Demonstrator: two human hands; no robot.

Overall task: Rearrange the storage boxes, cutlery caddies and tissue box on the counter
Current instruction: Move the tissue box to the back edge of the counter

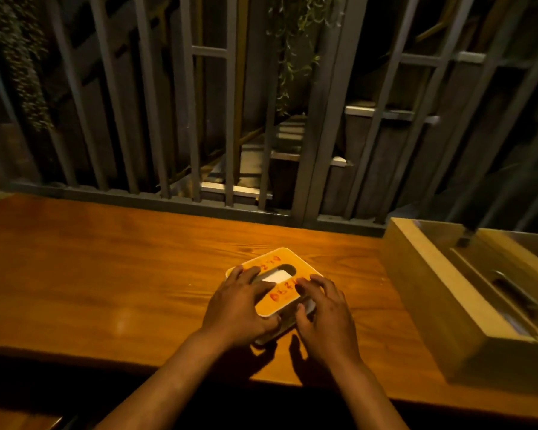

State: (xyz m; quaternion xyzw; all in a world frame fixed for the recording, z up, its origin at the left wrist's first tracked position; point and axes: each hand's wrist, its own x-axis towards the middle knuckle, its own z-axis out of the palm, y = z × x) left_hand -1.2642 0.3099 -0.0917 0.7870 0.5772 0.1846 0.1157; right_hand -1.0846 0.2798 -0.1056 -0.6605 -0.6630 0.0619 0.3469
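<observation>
A square tissue box (284,259) with an orange lid, red writing and a white tissue in its slot rests on the wooden counter (106,262), near the middle. My left hand (238,305) grips its left side, fingers over the lid and thumb at the front edge. My right hand (322,315) grips its right front corner. At the right end of the counter stands a long pale wooden storage box (423,290), open on top, with a divider and cutlery inside that is too dim to name.
Grey metal bars (184,119) rise right behind the counter's far edge, with hanging plants and stairs beyond. The counter's near edge drops into darkness below my forearms. Bare wood stretches to the left of the tissue box.
</observation>
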